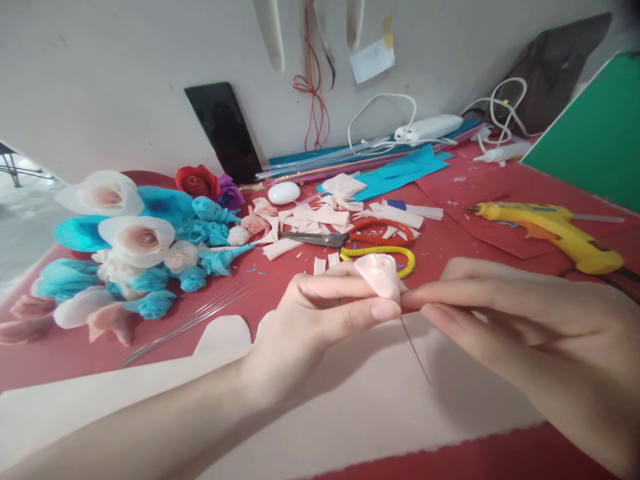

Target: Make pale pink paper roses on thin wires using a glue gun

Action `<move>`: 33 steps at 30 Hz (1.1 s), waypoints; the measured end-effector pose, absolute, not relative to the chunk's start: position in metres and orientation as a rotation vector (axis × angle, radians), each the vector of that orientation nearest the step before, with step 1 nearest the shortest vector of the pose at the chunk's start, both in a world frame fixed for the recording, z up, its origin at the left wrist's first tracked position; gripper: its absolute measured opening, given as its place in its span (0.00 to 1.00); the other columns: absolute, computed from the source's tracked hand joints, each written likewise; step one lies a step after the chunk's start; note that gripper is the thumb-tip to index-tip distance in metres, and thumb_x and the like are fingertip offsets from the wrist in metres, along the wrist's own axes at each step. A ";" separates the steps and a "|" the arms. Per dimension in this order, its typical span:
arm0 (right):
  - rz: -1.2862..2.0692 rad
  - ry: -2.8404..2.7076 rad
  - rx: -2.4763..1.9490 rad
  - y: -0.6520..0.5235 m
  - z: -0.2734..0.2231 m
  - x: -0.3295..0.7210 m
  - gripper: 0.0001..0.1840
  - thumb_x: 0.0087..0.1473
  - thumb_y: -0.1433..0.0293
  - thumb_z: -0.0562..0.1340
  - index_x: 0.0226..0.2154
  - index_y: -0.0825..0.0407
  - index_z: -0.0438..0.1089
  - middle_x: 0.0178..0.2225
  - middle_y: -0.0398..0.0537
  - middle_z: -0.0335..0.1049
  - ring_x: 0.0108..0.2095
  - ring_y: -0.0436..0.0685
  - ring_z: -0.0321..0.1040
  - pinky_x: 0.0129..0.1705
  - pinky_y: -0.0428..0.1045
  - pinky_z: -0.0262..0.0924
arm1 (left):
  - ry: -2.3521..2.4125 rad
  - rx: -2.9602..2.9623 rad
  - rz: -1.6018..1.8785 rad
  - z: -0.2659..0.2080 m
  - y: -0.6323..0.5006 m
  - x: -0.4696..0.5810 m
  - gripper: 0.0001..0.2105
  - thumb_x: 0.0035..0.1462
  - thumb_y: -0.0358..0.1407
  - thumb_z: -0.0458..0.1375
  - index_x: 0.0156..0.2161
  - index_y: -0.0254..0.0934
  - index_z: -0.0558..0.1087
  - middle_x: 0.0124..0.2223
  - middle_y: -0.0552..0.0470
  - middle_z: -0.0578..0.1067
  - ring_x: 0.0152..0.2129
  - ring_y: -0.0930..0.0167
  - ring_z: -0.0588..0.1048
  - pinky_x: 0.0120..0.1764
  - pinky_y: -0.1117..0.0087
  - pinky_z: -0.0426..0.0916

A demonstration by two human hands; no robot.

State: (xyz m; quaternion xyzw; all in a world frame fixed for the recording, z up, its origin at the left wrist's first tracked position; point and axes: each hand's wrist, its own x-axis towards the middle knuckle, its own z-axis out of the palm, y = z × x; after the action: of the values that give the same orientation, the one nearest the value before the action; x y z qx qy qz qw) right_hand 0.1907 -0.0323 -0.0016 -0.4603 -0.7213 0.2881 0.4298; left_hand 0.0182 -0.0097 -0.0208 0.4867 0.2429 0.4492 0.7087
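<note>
Bud: pale pink rolled paper rosebud [381,275], held above the red tabletop [465,233], thin wire stem [415,350] hanging below.
Left hand [320,313]: your fingertips pinch its base.
Right hand [525,327]: your fingertips press against the same base.
Behind: orange-handled scissors [350,236].

Both the left hand [305,313] and right hand [540,327] are bare, forearms unsleeved, nails short and unpainted.

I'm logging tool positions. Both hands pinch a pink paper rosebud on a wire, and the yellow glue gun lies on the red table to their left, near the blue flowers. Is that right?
Not quite. The head view shows the glue gun on the right side of the table, away from the blue flowers. The rest holds: the left hand and right hand pinch the pink rosebud on its wire.
</note>
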 end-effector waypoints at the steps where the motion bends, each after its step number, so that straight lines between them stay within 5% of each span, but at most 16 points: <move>1: 0.778 -1.783 -1.154 -0.032 -0.002 0.191 0.06 0.53 0.70 0.61 0.30 0.42 0.72 0.28 0.35 0.68 0.21 0.42 0.61 0.17 0.35 0.54 | 0.535 1.074 1.002 -0.021 -0.010 0.018 0.05 0.52 0.31 0.61 0.29 0.41 0.79 0.31 0.57 0.70 0.35 0.78 0.67 0.41 0.81 0.64; 8: 1.322 -1.558 -1.134 -0.028 -0.005 0.197 0.07 0.55 0.66 0.60 0.34 0.39 0.75 0.29 0.40 0.70 0.24 0.44 0.64 0.21 0.35 0.58 | 0.635 1.059 0.956 -0.019 -0.009 0.017 0.03 0.49 0.34 0.63 0.26 0.40 0.78 0.32 0.57 0.71 0.34 0.76 0.67 0.39 0.79 0.63; 14: 1.565 -1.315 -1.171 -0.029 -0.006 0.196 0.07 0.51 0.60 0.62 0.33 0.41 0.75 0.16 0.39 0.47 0.20 0.44 0.50 0.20 0.36 0.50 | 0.612 0.970 0.956 -0.020 -0.008 0.017 0.02 0.47 0.34 0.64 0.25 0.40 0.78 0.30 0.58 0.71 0.32 0.77 0.68 0.38 0.78 0.63; 22: 1.784 -1.182 -1.032 -0.028 -0.009 0.197 0.10 0.58 0.65 0.55 0.32 0.46 0.73 0.19 0.40 0.42 0.21 0.45 0.45 0.24 0.39 0.50 | 0.501 0.972 0.981 -0.021 -0.007 0.019 0.03 0.50 0.31 0.62 0.27 0.38 0.78 0.28 0.57 0.69 0.30 0.77 0.67 0.37 0.77 0.64; 28: 1.541 -1.456 -1.185 -0.025 -0.010 0.193 0.08 0.55 0.63 0.59 0.38 0.44 0.71 0.21 0.40 0.56 0.23 0.45 0.56 0.23 0.36 0.54 | 0.448 0.936 0.962 -0.020 -0.006 0.021 0.04 0.51 0.29 0.61 0.27 0.38 0.77 0.28 0.57 0.69 0.31 0.77 0.68 0.38 0.77 0.65; 33: 1.183 -1.764 -1.191 -0.027 -0.005 0.189 0.05 0.53 0.66 0.59 0.32 0.47 0.70 0.28 0.42 0.64 0.25 0.47 0.61 0.21 0.39 0.57 | 0.487 0.947 0.949 -0.020 -0.007 0.019 0.02 0.49 0.30 0.62 0.26 0.36 0.77 0.30 0.55 0.69 0.30 0.75 0.69 0.37 0.74 0.67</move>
State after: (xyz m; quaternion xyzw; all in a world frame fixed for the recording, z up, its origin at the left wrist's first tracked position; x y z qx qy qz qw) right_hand 0.1889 -0.0266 -0.0048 -0.4588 -0.6796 0.4560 0.3460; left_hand 0.0192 -0.0071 -0.0198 0.4344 0.2234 0.4354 0.7562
